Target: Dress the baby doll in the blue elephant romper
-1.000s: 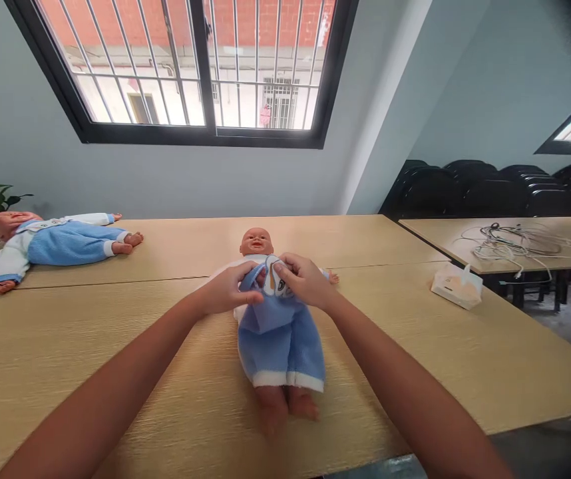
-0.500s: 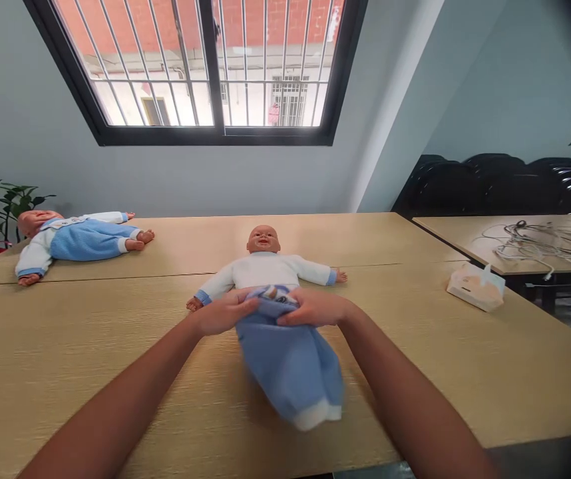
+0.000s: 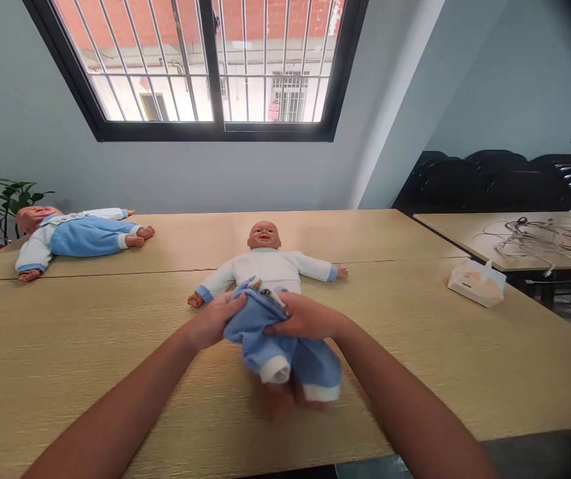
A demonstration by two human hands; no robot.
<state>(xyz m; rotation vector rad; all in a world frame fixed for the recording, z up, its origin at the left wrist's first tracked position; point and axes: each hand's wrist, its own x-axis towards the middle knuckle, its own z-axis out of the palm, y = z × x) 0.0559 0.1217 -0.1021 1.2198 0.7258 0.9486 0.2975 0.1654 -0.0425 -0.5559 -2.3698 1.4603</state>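
Note:
A baby doll [image 3: 264,235] lies on its back on the table, arms spread, in a white top [image 3: 268,267] with blue cuffs. Both my hands hold a pair of blue doll trousers [image 3: 260,329] with white leg cuffs over the doll's lower body. My left hand [image 3: 214,320] is closed on the left side of the waistband. On the other side, my right hand [image 3: 310,317] grips the waistband with the thumb over the cloth. Blurred doll feet show below the white cuffs; whether the legs run inside the trousers is hidden.
Another doll [image 3: 86,236] in white and blue lies at the far left of the wooden table [image 3: 166,399], near a potted plant [image 3: 3,199]. A tissue pack [image 3: 478,283] lies at the right. Tangled cables [image 3: 545,239] cover part of a second table, with stacked black chairs [image 3: 495,183] behind.
The trousers have bunched up and swung left, and their two legs now hang apart. The doll's feet have come into view below. Both hands keep their hold on the waistband.

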